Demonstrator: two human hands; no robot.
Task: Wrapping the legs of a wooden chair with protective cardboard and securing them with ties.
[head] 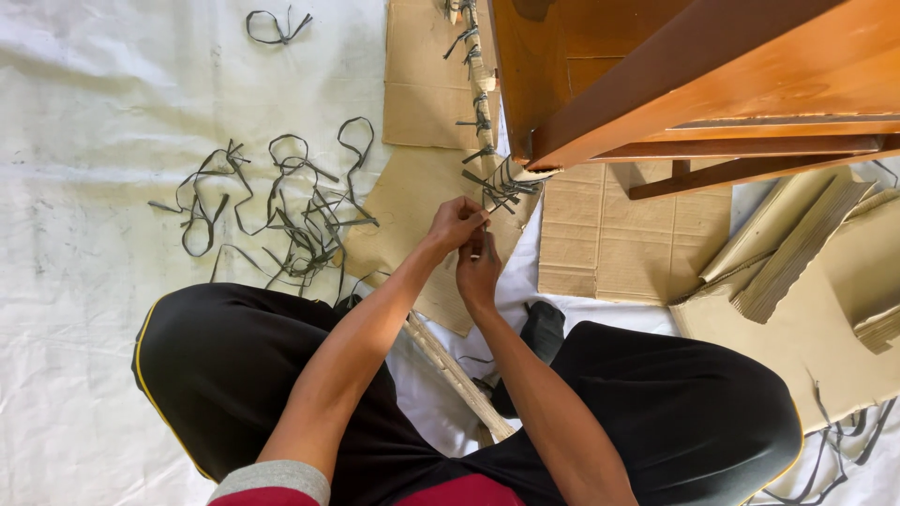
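Head view, person seated on a white sheet (pixel 94 141). Left hand (pixel 455 223) pinches a dark strap end (pixel 495 192) between thumb and fingers, at the corner of a wooden furniture piece (pixel 656 75). Right hand (pixel 478 267) sits just below, fingers curled and touching the left; what it grips I cannot tell. The strap binds cardboard edging (pixel 480 75) along the wood (several knots show up its length). Loose cut straps (pixel 281 206) lie left; flat cardboard sheets (pixel 619 234) lie right.
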